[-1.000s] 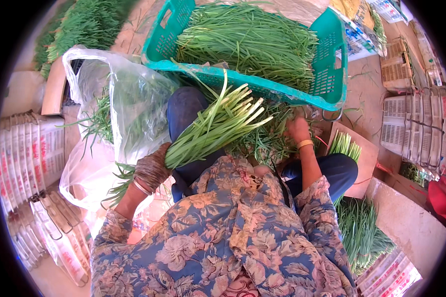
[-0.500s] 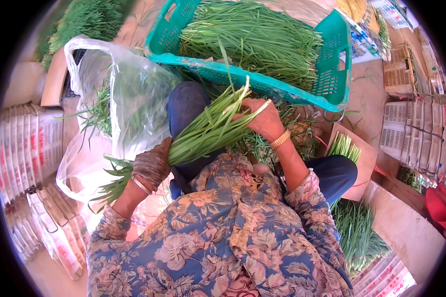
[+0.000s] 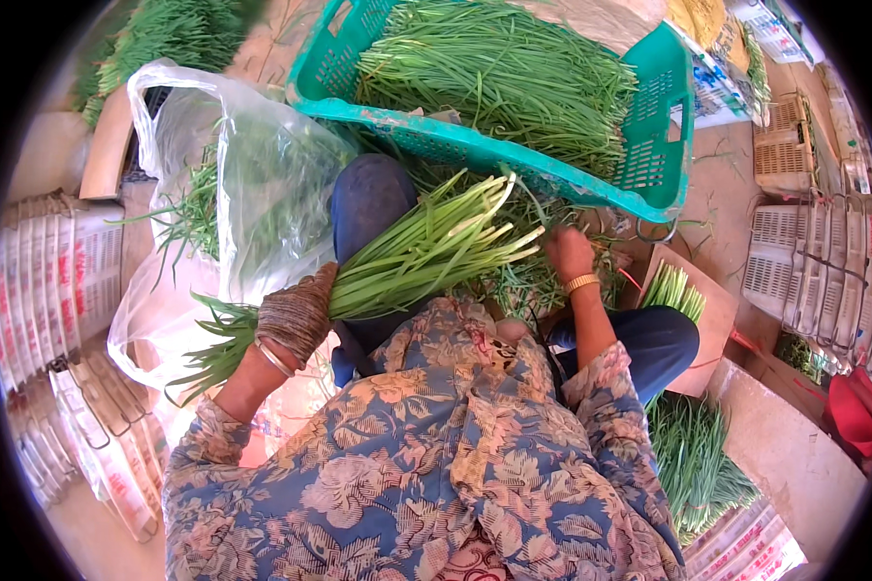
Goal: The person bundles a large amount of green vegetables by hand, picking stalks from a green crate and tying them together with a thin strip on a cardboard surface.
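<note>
My left hand point(image 3: 298, 315), in a worn grey-brown covering, is closed around a bunch of garlic chives point(image 3: 426, 247). The bunch lies slantwise over my left knee, with its leafy tips hanging out below my wrist and its pale stem ends pointing up and right. Just past those stem ends is my bare right hand point(image 3: 570, 254), apart from the bunch, with fingers curled together. A thin, blurred green chive leaf point(image 3: 531, 201) runs from its fingers up and left. Loose chive leaves point(image 3: 509, 290) lie in a heap below both hands.
Ahead stands a green plastic crate point(image 3: 513, 160) full of chives. A clear plastic bag point(image 3: 252, 184) with leaves sits at the left. Beside my right knee, trimmed chives point(image 3: 673, 293) rest on a board point(image 3: 712, 334), with more chives point(image 3: 698, 455) behind. Stacked baskets point(image 3: 58, 281) line the left side.
My right hand has left the stem ends and moved right and down, with a thin leaf trailing from it. The left hand keeps its hold, and the stem ends are more spread out.
</note>
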`<action>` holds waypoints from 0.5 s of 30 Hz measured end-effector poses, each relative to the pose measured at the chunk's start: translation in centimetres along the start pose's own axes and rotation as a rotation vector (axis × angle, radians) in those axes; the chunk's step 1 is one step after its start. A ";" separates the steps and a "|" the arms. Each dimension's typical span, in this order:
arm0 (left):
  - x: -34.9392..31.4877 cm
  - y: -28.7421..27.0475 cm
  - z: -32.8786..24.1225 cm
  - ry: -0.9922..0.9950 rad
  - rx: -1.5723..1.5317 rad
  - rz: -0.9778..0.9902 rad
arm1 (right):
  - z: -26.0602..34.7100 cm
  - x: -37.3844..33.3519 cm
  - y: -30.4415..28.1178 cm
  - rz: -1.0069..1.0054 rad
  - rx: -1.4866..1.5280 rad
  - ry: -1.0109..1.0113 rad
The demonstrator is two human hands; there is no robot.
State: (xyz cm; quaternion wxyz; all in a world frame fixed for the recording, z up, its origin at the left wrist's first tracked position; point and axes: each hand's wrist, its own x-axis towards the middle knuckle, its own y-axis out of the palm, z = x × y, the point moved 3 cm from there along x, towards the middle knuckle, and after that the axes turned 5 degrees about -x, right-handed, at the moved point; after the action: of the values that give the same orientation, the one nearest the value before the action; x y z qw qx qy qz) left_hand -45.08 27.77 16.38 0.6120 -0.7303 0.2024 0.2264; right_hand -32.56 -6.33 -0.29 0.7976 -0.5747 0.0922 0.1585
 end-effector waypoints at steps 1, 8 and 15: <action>0.1 -0.2 -0.1 0.014 0.004 -0.007 | -4.1 0.3 2.8 0.184 -0.302 0.068; 0.2 0.2 0.2 0.025 0.070 -0.013 | 4.8 -0.2 -6.5 0.147 1.125 -0.166; 0.2 0.1 0.5 0.080 0.083 -0.060 | 10.2 0.7 -7.1 0.502 0.822 -0.434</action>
State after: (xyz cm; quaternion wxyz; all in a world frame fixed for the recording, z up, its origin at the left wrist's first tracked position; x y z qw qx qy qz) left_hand -44.95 28.25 16.11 0.6397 -0.7184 0.2139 0.1698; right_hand -29.76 1.41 9.08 0.8954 -0.1286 0.1142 0.4107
